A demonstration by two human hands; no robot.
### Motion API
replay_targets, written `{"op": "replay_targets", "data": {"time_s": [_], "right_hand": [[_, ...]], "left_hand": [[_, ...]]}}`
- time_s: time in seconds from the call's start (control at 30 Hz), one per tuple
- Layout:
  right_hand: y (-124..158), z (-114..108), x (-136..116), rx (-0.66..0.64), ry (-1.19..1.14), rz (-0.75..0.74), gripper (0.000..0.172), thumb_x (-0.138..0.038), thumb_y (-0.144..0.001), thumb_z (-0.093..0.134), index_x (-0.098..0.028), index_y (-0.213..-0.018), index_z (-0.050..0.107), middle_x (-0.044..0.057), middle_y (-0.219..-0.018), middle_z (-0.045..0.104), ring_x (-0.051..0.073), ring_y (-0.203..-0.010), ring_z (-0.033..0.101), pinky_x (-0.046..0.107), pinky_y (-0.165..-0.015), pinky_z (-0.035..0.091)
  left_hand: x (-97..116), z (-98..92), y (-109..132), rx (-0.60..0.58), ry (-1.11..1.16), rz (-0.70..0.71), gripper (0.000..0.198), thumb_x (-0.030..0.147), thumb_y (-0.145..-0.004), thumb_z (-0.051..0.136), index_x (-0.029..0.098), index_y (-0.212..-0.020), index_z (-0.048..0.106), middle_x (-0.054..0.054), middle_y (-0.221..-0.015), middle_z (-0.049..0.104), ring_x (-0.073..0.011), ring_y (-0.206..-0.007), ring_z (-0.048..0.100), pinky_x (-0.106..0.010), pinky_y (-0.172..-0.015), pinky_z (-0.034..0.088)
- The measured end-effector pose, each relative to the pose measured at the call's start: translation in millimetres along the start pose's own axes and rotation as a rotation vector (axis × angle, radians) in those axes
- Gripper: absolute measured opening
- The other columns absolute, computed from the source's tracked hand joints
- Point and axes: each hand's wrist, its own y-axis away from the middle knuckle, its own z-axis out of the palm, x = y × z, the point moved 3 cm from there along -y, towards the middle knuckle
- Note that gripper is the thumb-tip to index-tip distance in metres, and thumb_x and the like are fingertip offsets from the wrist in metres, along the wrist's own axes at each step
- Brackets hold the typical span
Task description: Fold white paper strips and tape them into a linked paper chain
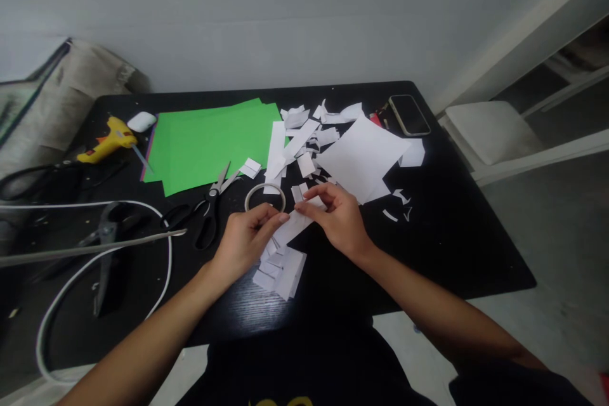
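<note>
Between my hands lies a white paper strip (295, 227), low over the table. My left hand (247, 235) pinches its left part, thumb against the fingers. At its upper right end, my right hand (340, 216) has thumb and fingertips closed on the paper. A small folded white piece (299, 192) sits just beyond my right fingertips. Below the strip, several folded paper pieces (280, 271) lie in a loose stack near the table's front edge. A ring-shaped roll (247, 200) stands just past my left hand, and black-handled scissors (212, 203) lie open to its left.
Green sheets (214, 139) cover the back left, beside a yellow glue gun (111, 139) and a white case (141, 121). White sheets (364, 152) and paper scraps (328, 135) lie at the back. A phone (409, 115) rests back right. A white cable (169, 260) loops at left.
</note>
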Motion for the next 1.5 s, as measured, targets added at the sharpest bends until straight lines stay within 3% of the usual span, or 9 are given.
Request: {"op": "replay_targets", "data": {"time_s": [0.27,0.43,0.57,0.63,0.77,0.93,1.07,1.2,1.5], "right_hand": [[-4,-6,-4,0.052,0.033,-0.042,0.030,-0.042,-0.073,0.092,-0.023,-0.083,0.072,0.000,-0.077,0.071,0.018,-0.071,0.063,0.033,-0.067,0.052],[-7,-13,-7,0.131,-0.054,-0.014,0.029,-0.038,-0.071,0.093,-0.022,-0.085,0.072,0.000,-0.081,0.073,0.018,-0.075,0.066,0.033,-0.070,0.056],[-9,-14,-5,0.161,-0.197,0.030,0.035,-0.038,-0.071,0.094,-0.023,-0.092,0.070,0.000,-0.089,0.074,0.018,-0.080,0.069,0.033,-0.077,0.060],[-11,-12,-1,0.108,-0.289,0.056,0.042,-0.040,-0.069,0.095,-0.024,-0.098,0.069,0.000,-0.094,0.075,0.019,-0.085,0.072,0.035,-0.083,0.062],[-10,0,5,-0.148,-0.378,0.127,0.053,-0.033,-0.063,0.099,-0.026,-0.107,0.071,0.001,-0.101,0.078,0.020,-0.098,0.075,0.040,-0.099,0.061],[-1,11,9,-0.376,-0.327,0.169,0.035,-0.025,-0.067,0.097,-0.023,-0.096,0.078,0.001,-0.098,0.080,0.019,-0.096,0.076,0.040,-0.102,0.059],[1,11,12,-0.389,-0.305,0.139,0.021,-0.027,-0.074,0.093,-0.023,-0.091,0.081,0.001,-0.093,0.081,0.018,-0.092,0.076,0.040,-0.098,0.061],[0,10,13,-0.401,-0.318,0.117,0.023,-0.024,-0.070,0.095,-0.025,-0.089,0.082,0.001,-0.101,0.080,0.018,-0.093,0.076,0.036,-0.092,0.063],[3,11,10,-0.457,-0.336,0.206,0.013,-0.024,-0.075,0.090,-0.024,-0.086,0.083,0.001,-0.100,0.081,0.017,-0.094,0.077,0.032,-0.089,0.063]], "left_hand": [[-4,-2.9,-3,-0.066,0.022,-0.005,0.043,0.051,-0.099,0.058,0.018,-0.072,0.061,0.004,-0.060,0.043,-0.0104,-0.056,0.038,-0.023,-0.050,0.028],[-2,-2.5,-4,-0.175,0.172,-0.071,0.034,0.052,-0.093,0.069,0.018,-0.086,0.067,0.005,-0.063,0.051,-0.0094,-0.053,0.046,-0.021,-0.048,0.036],[2,-2.4,-4,-0.177,0.261,-0.083,0.030,0.046,-0.088,0.076,0.018,-0.084,0.066,0.004,-0.065,0.056,-0.0078,-0.049,0.048,-0.020,-0.045,0.039],[2,-3.6,-3,-0.124,0.287,-0.083,0.028,0.043,-0.087,0.079,0.018,-0.085,0.067,0.006,-0.059,0.054,-0.0073,-0.044,0.048,-0.020,-0.042,0.037],[4,-7.8,-2,0.029,0.321,-0.012,0.023,0.034,-0.083,0.084,0.018,-0.083,0.069,0.004,-0.064,0.061,-0.0070,-0.043,0.055,-0.020,-0.043,0.044],[4,-9.2,-2,0.086,0.346,0.124,0.017,0.028,-0.081,0.087,0.018,-0.083,0.072,-0.002,-0.087,0.069,-0.0107,-0.054,0.066,-0.023,-0.048,0.055],[5,-10.3,-3,0.085,0.250,0.247,0.007,0.017,-0.083,0.082,0.020,-0.088,0.078,-0.003,-0.090,0.071,-0.0124,-0.064,0.068,-0.023,-0.053,0.055],[9,-12.4,-3,0.106,0.163,0.340,0.014,0.010,-0.084,0.080,0.022,-0.092,0.080,-0.005,-0.095,0.074,-0.0160,-0.085,0.072,-0.024,-0.066,0.057],[8,-12.8,-1,0.139,0.137,0.360,0.019,0.010,-0.087,0.080,0.025,-0.096,0.084,-0.007,-0.111,0.076,-0.0195,-0.105,0.072,-0.029,-0.084,0.059]]}}
